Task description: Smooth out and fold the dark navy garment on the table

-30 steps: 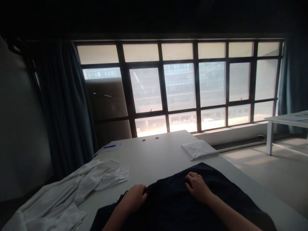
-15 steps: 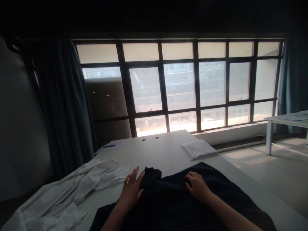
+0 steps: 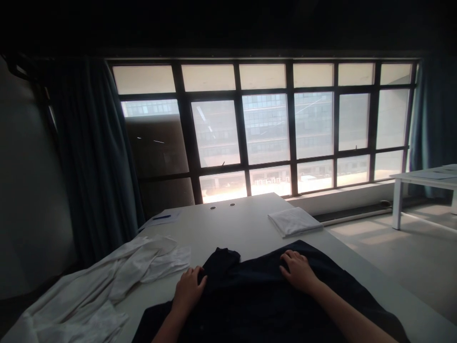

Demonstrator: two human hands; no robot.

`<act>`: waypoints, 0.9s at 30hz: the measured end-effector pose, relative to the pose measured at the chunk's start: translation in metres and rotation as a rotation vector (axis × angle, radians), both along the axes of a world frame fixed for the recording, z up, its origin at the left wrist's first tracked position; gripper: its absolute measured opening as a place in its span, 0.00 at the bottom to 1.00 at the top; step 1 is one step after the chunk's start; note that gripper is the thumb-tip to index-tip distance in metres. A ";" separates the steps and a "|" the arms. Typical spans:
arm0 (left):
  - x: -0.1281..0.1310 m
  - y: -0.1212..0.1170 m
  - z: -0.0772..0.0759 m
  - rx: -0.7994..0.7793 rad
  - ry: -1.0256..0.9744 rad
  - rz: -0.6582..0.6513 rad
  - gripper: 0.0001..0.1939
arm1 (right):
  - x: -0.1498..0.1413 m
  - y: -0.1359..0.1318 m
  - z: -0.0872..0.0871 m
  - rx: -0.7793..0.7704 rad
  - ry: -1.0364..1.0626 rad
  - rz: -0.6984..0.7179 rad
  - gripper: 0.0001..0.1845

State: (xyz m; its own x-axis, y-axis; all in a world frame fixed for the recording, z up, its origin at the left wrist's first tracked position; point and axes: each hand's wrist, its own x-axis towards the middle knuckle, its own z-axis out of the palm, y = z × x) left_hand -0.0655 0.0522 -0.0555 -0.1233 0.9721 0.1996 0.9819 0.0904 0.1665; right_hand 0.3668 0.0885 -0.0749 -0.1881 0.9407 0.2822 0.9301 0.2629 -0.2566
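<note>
Curled in from its earlier spread, the left hand point(image 3: 189, 289) is held against a raised fold of a dark garment point(image 3: 257, 305), laid on a white table point(image 3: 228, 219); the right hand point(image 3: 298, 272) is pressed on top (seemingly to pin the cloth). Whether the left hand pinches cannot be told.

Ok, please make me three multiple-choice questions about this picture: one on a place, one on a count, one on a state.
1. Where lies the folded white cloth?
A) on the table
B) on the floor
C) on the window sill
2. How many round holes show in the table top?
A) one
B) two
C) four
3. How is the white garment beside the left hand?
A) neatly folded
B) crumpled
C) on a hanger

1 A: it rests near the right edge.
2 B: both sit near the far edge.
3 B: it lies in loose folds.
</note>
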 end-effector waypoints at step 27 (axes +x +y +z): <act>0.002 -0.003 0.000 0.073 -0.152 -0.117 0.09 | 0.071 0.036 -0.022 -0.127 -0.094 -0.373 0.26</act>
